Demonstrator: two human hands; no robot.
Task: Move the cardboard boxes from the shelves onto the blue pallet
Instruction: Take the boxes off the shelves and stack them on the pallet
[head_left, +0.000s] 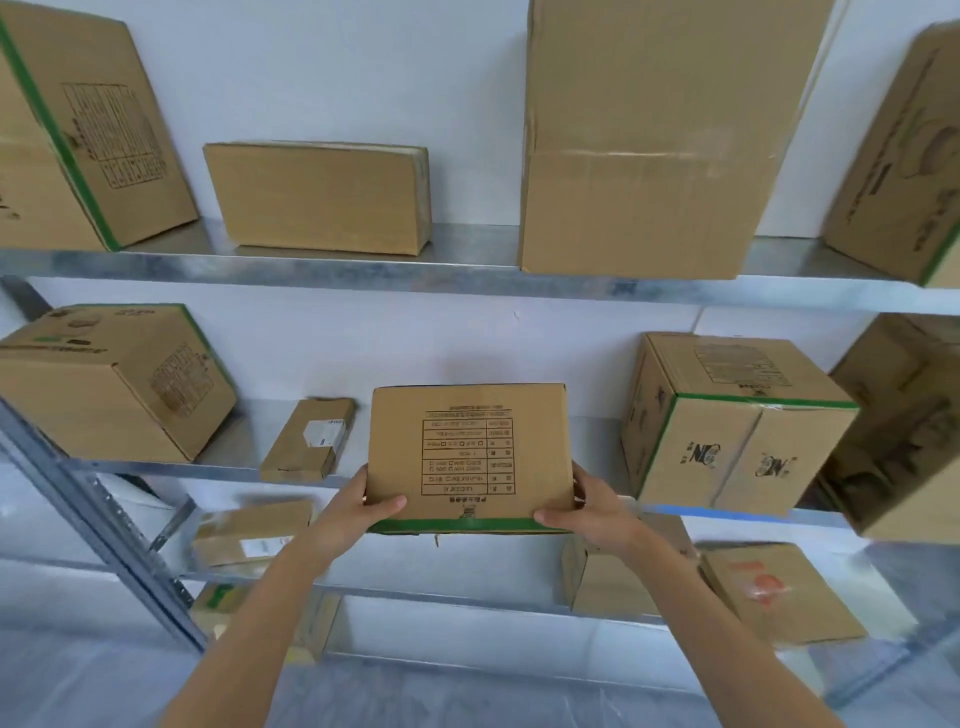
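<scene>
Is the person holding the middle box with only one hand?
No, the left hand and the right hand each grip a lower corner of the box, thumbs on its printed face.

The left hand and right hand are bare, with forearms bare along their visible length.

Forearms extended forward, left grip and right grip clamped inward
</scene>
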